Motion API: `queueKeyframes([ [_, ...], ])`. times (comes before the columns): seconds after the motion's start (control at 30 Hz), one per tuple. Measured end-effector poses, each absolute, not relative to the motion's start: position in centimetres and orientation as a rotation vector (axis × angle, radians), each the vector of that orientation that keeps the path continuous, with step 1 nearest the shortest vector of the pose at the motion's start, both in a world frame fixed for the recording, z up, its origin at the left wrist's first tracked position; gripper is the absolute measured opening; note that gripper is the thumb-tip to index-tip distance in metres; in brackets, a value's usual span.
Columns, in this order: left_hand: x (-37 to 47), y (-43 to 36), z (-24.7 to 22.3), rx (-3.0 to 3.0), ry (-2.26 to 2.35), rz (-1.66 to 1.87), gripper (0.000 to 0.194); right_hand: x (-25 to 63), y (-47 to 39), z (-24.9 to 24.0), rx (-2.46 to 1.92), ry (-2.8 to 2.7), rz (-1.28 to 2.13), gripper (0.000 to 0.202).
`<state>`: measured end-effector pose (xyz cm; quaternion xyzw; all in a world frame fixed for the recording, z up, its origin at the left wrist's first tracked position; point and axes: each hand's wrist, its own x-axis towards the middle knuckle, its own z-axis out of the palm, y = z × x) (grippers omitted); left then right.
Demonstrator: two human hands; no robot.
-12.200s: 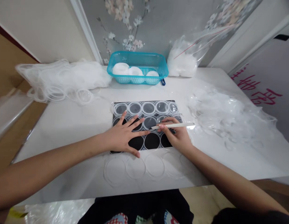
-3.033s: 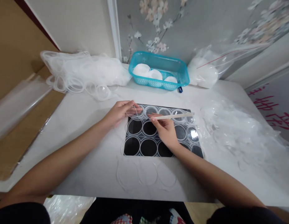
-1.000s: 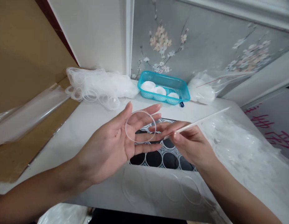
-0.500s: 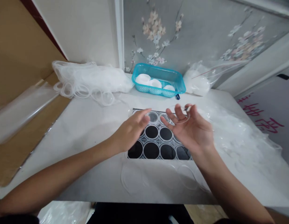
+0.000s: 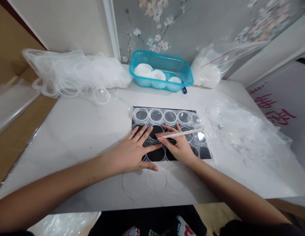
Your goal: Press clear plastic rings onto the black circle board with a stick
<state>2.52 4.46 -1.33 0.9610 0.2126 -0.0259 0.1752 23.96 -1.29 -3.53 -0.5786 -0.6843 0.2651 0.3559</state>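
Observation:
A black sheet (image 5: 205, 153) printed or cut with rows of circles lies flat on the table. My left hand (image 5: 134, 149) rests palm down on its left part, fingers spread. Over the middle of the sheet, my right hand (image 5: 180, 146) is closed on a thin white stick-like tool (image 5: 185, 132); its pointed end is by the thumb and index finger. Clear discs with whitish rims (image 5: 170, 116) fill the sheet's top row. Both hands hide part of the lower rows. Just below the sheet, pale rings (image 5: 156, 180) show on the table.
Behind the sheet stands a blue plastic basket (image 5: 162, 60) with white round pieces in it. A bag of clear rings (image 5: 78, 70) lies at the back left, another plastic bag (image 5: 207, 70) at the back right. Crumpled clear film (image 5: 246, 131) spreads along the right. Cardboard (image 5: 21, 131) is at the left.
Both hands have come down onto the sheet from above it. The left hand has flattened out. The right hand has turned palm down, and the white tool now shows in it. The view has shifted.

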Motion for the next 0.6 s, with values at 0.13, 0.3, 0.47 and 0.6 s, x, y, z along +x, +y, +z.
queueKeyframes([
  [0.13, 2.51, 4.44, -1.48, 2.708, 0.614, -0.090, 0.081, 23.91, -1.23, -3.79, -1.516, -1.772, 0.628, 0.015],
  [0.3, 2.42, 4.52, -1.82, 2.732, 0.655, -0.055, 0.079, 23.89, -1.46, -3.77, -1.521, -1.788, 0.616, 0.016],
  [0.47, 2.30, 4.72, -2.04, 2.738, 0.647, -0.060, 0.081, 24.04, -1.55, -3.59, -1.512, -1.794, 0.611, 0.017],
  [0.6, 2.27, 4.79, -1.91, 2.761, 0.637, -0.062, 0.084, 24.21, -1.36, -3.67, -1.512, -1.803, 0.585, 0.017],
])
